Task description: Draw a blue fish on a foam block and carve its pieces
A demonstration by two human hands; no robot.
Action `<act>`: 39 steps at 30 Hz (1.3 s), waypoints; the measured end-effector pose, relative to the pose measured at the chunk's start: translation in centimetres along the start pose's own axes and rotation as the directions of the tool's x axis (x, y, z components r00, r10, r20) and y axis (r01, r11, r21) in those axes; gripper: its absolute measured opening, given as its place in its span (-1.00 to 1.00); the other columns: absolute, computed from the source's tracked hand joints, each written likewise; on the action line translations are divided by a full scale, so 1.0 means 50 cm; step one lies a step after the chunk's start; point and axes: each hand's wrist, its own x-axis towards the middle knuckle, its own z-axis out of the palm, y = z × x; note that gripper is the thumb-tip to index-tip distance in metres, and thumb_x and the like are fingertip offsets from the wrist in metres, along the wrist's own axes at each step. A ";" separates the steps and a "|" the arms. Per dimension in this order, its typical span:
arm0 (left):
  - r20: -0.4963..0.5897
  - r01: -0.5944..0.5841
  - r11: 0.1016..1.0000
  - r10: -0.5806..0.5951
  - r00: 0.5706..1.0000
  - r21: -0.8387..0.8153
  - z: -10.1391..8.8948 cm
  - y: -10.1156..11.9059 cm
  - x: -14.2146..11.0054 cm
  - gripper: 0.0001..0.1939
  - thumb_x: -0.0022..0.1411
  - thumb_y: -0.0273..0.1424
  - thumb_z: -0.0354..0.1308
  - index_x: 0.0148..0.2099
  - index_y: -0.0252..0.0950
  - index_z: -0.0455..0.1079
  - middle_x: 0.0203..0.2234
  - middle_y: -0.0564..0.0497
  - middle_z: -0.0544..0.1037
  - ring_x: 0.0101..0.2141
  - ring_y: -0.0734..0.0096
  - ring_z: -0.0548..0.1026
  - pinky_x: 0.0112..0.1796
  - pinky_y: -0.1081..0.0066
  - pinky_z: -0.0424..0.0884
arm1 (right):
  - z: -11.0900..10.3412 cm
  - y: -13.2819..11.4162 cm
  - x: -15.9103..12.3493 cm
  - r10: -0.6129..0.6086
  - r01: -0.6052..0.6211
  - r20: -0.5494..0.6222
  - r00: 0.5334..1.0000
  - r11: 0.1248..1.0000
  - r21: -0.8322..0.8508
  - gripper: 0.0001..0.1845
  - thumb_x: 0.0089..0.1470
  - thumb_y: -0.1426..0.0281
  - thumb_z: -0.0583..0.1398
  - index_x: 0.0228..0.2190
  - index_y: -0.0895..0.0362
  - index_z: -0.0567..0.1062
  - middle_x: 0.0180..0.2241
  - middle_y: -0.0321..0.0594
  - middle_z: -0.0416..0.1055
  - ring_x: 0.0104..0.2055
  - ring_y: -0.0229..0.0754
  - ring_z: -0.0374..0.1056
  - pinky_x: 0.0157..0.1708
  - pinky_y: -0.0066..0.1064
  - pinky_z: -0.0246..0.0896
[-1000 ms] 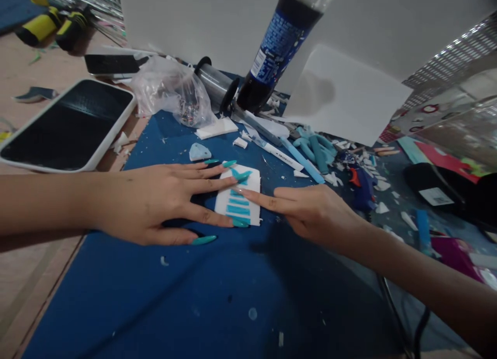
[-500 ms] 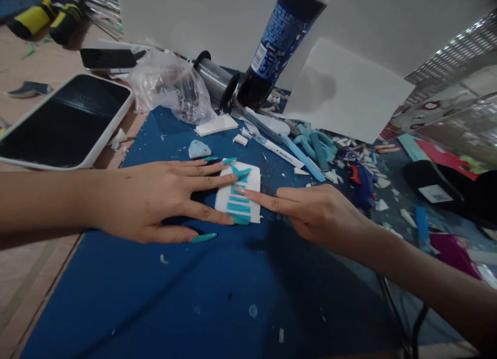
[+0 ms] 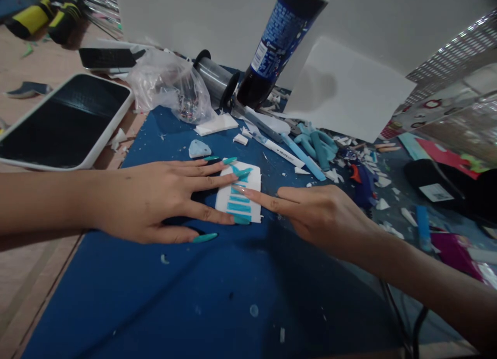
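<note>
A small white foam card [image 3: 252,185] with several teal strips stuck across it lies on the blue mat [image 3: 186,292]. My left hand [image 3: 155,201] rests flat on the mat, its long teal-nailed fingers spread and their tips pressing the card's left edge. My right hand [image 3: 314,211] comes in from the right with the index finger stretched out, its tip pressing on a teal strip near the card's middle; the other fingers are curled under, with nothing in them.
A tablet [image 3: 62,123] lies at the left, a clear plastic bag [image 3: 171,87] and a dark cola bottle [image 3: 272,43] behind the card. White sheets [image 3: 349,92], a pen [image 3: 277,152], teal foam offcuts [image 3: 316,144] and scraps litter the right side. A black cable [image 3: 398,317] runs off bottom right.
Both hands have stayed on the card with hardly any movement; only the view has shifted slightly.
</note>
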 end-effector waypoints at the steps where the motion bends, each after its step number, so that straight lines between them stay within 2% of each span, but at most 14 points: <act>1: -0.003 0.000 1.000 0.000 1.000 0.000 -0.001 0.000 0.000 -0.44 0.56 -0.10 0.07 0.52 0.15 0.20 0.57 -0.11 -0.09 0.49 -0.35 -0.01 0.38 -0.39 0.10 | 0.000 -0.001 0.001 0.003 -0.003 0.004 1.000 1.000 -0.010 -0.24 0.31 0.69 -0.05 0.39 -0.03 0.40 -0.56 -0.38 0.28 -0.60 -0.29 0.11 -0.58 -0.43 -0.20; 7: -0.010 0.001 1.000 0.000 1.000 0.010 -0.001 0.000 0.000 -0.45 0.57 -0.09 0.05 0.52 0.15 0.21 0.57 -0.11 -0.06 0.50 -0.32 0.00 0.39 -0.36 0.11 | -0.011 -0.009 0.005 -0.010 0.013 0.034 0.999 0.997 -0.078 -0.21 0.31 0.71 -0.05 0.43 -0.03 0.33 -0.52 -0.37 0.35 -0.62 -0.30 0.08 -0.60 -0.40 -0.25; 15: -0.054 -0.013 1.000 0.014 0.998 0.017 -0.002 0.005 0.000 -0.46 0.56 -0.11 0.08 0.50 0.13 0.25 0.56 -0.09 -0.02 0.47 -0.39 0.09 0.37 -0.37 0.15 | -0.027 -0.010 0.018 -0.023 0.034 0.095 0.995 0.993 -0.114 -0.15 0.22 0.74 -0.05 0.43 0.01 0.32 -0.53 -0.36 0.32 -0.61 -0.31 0.06 -0.63 -0.42 -0.31; 18: -0.054 -0.020 1.000 0.021 0.998 0.023 -0.002 0.006 0.000 -0.46 0.57 -0.12 0.06 0.50 0.10 0.26 0.56 -0.14 -0.04 0.47 -0.40 0.07 0.35 -0.40 0.17 | -0.033 -0.012 0.027 -0.014 0.034 0.158 0.987 0.991 -0.128 -0.16 0.21 0.72 -0.01 0.43 0.01 0.33 -0.52 -0.35 0.35 -0.61 -0.31 0.06 -0.63 -0.42 -0.32; 20: -0.054 -0.019 1.000 0.020 0.998 0.019 -0.002 0.005 0.000 -0.47 0.57 -0.13 0.07 0.50 0.09 0.26 0.56 -0.14 -0.05 0.47 -0.38 0.06 0.36 -0.39 0.17 | -0.037 -0.016 0.033 0.001 0.027 0.212 0.977 0.991 -0.131 -0.13 0.21 0.72 0.01 0.46 -0.01 0.27 -0.50 -0.33 0.39 -0.60 -0.30 0.10 -0.63 -0.42 -0.31; 23: -0.058 -0.008 1.000 0.009 0.998 0.007 -0.002 0.004 -0.002 -0.46 0.55 -0.13 0.10 0.49 0.12 0.27 0.57 -0.08 -0.07 0.47 -0.37 0.06 0.37 -0.37 0.15 | -0.043 -0.022 0.042 0.019 0.017 0.274 0.962 0.992 -0.126 -0.06 0.18 0.71 0.02 0.51 -0.04 0.15 -0.48 -0.32 0.43 -0.60 -0.28 0.14 -0.64 -0.40 -0.32; 27: -0.062 0.005 1.000 -0.005 0.998 0.005 -0.002 0.005 -0.003 -0.46 0.53 -0.13 0.14 0.48 0.13 0.29 0.57 -0.04 -0.05 0.47 -0.36 0.09 0.37 -0.35 0.17 | -0.046 -0.021 0.046 0.025 0.019 0.309 0.951 0.990 -0.138 -0.03 0.17 0.72 0.05 0.52 -0.06 0.12 -0.51 -0.33 0.41 -0.59 -0.27 0.18 -0.64 -0.41 -0.36; 32: -0.047 0.014 1.000 -0.013 0.999 0.018 -0.005 0.009 0.001 -0.47 0.53 -0.14 0.13 0.48 0.12 0.30 0.57 -0.08 -0.03 0.48 -0.35 0.09 0.36 -0.38 0.18 | -0.033 -0.005 0.033 -0.046 0.073 0.207 0.977 0.989 -0.127 -0.03 0.16 0.73 0.04 0.51 -0.01 0.14 -0.57 -0.39 0.33 -0.61 -0.27 0.17 -0.62 -0.41 -0.36; 36: -0.035 0.029 1.000 -0.028 0.999 0.010 -0.009 0.009 -0.001 -0.46 0.52 -0.14 0.15 0.47 0.17 0.30 0.58 0.00 -0.04 0.49 -0.29 0.09 0.38 -0.33 0.19 | -0.017 0.007 0.015 -0.087 0.093 0.077 0.993 0.992 -0.081 -0.06 0.14 0.75 0.01 0.48 0.03 0.23 -0.61 -0.43 0.24 -0.63 -0.29 0.09 -0.60 -0.42 -0.35; 39: -0.029 0.037 0.999 -0.036 0.999 0.026 -0.009 0.008 -0.004 -0.43 0.51 -0.14 0.16 0.49 0.20 0.25 0.57 0.02 -0.03 0.47 -0.33 0.12 0.36 -0.38 0.21 | -0.010 0.013 0.005 -0.099 0.100 0.014 0.995 0.994 -0.043 -0.10 0.13 0.76 -0.01 0.43 0.06 0.33 -0.62 -0.44 0.19 -0.63 -0.30 0.04 -0.60 -0.43 -0.35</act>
